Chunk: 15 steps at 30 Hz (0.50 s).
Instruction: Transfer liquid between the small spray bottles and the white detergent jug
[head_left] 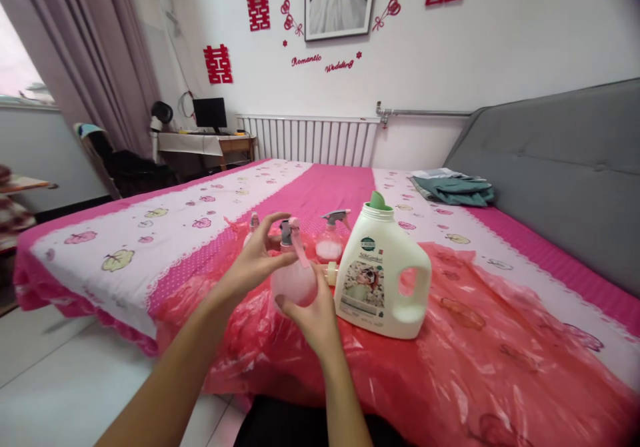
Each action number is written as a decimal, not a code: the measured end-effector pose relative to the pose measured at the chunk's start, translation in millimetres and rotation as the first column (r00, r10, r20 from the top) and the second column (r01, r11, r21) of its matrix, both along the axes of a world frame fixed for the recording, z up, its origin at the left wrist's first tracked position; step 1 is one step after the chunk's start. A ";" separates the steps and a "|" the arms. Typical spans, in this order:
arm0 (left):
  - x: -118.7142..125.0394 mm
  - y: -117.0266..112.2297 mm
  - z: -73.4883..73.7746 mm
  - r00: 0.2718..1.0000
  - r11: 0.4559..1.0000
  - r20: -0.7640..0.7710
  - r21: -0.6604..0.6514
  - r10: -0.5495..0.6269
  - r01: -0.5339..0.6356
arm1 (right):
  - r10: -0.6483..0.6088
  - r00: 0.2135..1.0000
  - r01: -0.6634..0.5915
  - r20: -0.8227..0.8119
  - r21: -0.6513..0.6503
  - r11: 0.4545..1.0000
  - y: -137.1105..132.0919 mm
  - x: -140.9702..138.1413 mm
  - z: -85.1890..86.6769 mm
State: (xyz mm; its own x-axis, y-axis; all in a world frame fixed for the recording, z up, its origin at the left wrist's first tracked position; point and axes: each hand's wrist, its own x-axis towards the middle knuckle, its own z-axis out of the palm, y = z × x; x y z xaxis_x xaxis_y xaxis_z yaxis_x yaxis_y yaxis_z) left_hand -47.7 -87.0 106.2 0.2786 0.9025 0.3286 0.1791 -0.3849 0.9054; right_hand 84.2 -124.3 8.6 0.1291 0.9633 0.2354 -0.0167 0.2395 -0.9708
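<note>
A pink spray bottle (296, 281) with a grey and pink trigger head is between my two hands. My left hand (260, 253) has its fingers curled round the spray head and neck. Around the lower body of the same bottle, my right hand (313, 307) is closed. Just right of it stands a large cream detergent jug (383, 280), uncapped, with green showing at its mouth. Behind are a second spray bottle (330, 241) with a grey trigger and another spray bottle (254, 223), partly hidden by my left hand. A pale yellowish cap-like piece (331, 273) touches the jug's left side.
Red plastic sheeting (460, 327) lies crumpled over the front of the bed (345, 190). Folded clothes (453, 188) rest near the grey headboard (560, 167). Farther left are a chair (120, 160), a desk (205, 143) with a monitor, and a radiator (310, 139).
</note>
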 end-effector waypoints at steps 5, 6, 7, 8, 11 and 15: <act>-11.4 -1.0 -31.5 0.992 0.994 0.079 -0.027 -0.103 0.105 | 0.041 0.999 -0.041 -0.015 0.020 0.999 -0.1 4.4 -29.1; -11.4 -2.1 -36.6 0.985 0.991 0.115 -0.027 -0.127 0.131 | 0.054 0.998 -0.054 -0.021 0.024 0.998 -1.9 4.8 -31.9; -10.9 -3.1 -40.7 0.977 0.988 0.153 -0.027 -0.149 0.154 | 0.069 0.997 -0.068 -0.024 0.026 0.997 -3.3 5.0 -34.0; -9.9 -3.9 -43.9 0.968 0.984 0.186 -0.024 -0.169 0.176 | 0.082 0.996 -0.081 -0.026 0.022 0.996 -4.4 5.2 -35.6; -5.1 -3.5 -48.7 0.957 0.978 0.209 -0.005 -0.204 0.209 | 0.100 0.995 -0.100 -0.025 0.001 0.995 -6.1 5.9 -40.0; 0.9 1.3 -49.2 0.974 0.983 0.132 0.023 -0.185 0.184 | 0.079 0.996 -0.078 -0.034 0.015 0.997 -7.4 7.7 -44.0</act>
